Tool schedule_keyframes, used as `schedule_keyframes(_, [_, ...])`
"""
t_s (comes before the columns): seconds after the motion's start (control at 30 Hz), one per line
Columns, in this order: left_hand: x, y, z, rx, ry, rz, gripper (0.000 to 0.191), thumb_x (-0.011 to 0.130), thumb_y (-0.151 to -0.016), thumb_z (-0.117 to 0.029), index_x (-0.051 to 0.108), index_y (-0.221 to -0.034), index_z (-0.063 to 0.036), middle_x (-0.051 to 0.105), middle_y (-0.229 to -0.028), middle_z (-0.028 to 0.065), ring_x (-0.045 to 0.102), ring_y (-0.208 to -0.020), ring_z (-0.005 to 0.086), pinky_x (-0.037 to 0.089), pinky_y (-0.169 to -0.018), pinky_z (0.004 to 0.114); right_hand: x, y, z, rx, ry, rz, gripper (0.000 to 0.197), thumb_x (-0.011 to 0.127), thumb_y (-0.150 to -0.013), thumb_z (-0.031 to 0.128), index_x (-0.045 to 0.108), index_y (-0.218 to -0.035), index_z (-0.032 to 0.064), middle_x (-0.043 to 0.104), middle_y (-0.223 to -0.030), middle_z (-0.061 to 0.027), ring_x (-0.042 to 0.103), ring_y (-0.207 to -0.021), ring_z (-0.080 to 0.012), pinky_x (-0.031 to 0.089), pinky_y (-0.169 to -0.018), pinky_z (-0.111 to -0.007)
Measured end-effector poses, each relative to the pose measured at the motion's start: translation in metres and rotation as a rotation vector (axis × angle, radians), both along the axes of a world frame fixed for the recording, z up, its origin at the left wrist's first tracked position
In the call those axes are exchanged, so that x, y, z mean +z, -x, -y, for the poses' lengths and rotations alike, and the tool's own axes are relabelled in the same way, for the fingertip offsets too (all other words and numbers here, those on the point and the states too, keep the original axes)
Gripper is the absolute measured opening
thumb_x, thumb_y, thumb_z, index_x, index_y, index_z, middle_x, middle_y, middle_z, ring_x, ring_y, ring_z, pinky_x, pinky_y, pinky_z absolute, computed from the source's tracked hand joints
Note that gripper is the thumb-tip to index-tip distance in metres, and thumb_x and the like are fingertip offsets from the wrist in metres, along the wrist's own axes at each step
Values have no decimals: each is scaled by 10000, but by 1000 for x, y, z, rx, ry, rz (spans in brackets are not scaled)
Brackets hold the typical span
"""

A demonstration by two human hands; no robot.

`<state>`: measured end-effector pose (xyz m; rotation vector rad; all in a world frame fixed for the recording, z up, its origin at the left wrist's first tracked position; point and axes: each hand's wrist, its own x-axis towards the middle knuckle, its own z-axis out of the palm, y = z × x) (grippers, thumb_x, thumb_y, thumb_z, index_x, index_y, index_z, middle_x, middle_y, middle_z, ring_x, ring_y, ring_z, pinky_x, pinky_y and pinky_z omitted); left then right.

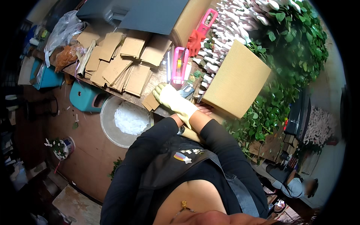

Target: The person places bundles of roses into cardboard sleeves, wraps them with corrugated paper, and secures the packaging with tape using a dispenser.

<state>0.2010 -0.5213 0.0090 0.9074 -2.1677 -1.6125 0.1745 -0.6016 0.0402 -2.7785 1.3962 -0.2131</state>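
My forearms cross in front of me. My right hand [169, 96], in a pale yellow rubber glove, reaches left over the table edge, beside a small cardboard piece [151, 101]; its palm side is hidden. Beneath that wrist passes my left arm, and the bare fingers of my left hand [204, 108] show by the lower edge of a corrugated cardboard sheet [237, 80]. Whether either hand grips anything is not visible. A rolled or folded corrugated piece [191, 135] lies against my apron. Beyond the glove stands a pink plastic tape dispenser [180, 66].
Stacked cardboard pieces [114, 69] cover the table's left part. Sleeved flower heads [230, 25] with green leafy stems [295, 53] fill the right. Below the edge stand a round tub [108, 132] of white pieces and a teal stool [84, 97]. A person [292, 187] is at far right.
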Motion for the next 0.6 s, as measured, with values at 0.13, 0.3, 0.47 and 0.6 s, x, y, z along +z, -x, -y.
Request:
schedule_keyframes(0.13, [3, -2, -1, 13, -15, -1, 784, 640, -907, -595, 515, -1498, -94, 514, -1530, 159, 467, -1419, 340, 344, -1199, 471, -4, -11, 2, -58, -186, -74, 335, 605, -858, 170, 667, -1132, -13, 683, -1080, -154, 645, -1043, -317, 536, -901, -418])
schedule_keyframes(0.3, [0, -4, -2, -42, -2, -26, 787, 659, -899, -579, 506, -1510, -107, 506, -1542, 152, 462, -1428, 339, 341, -1203, 476, 27, -3, -2, -188, -282, -92, 351, 602, -897, 179, 645, -1198, 4, 683, -1114, -139, 642, -1076, -305, 529, -921, -422])
schedule_keyframes(0.47, [1, -10, 9, -230, 47, -117, 793, 678, -891, -564, 497, -1522, -120, 499, -1555, 144, 458, -1437, 338, 338, -1208, 482, 107, 8, -18, -408, -122, 188, 271, 576, -993, 261, 674, -1181, 92, 726, -1002, -142, 709, -959, -315, 557, -821, -445])
schedule_keyframes(0.6, [3, 4, 12, -435, 85, -176, 799, 693, -884, -551, 490, -1532, -130, 492, -1564, 139, 454, -1444, 338, 335, -1211, 487, 136, 36, -31, -601, -150, 257, 244, 601, -991, 352, 673, -1069, 132, 735, -868, -134, 733, -774, -320, 571, -649, -464])
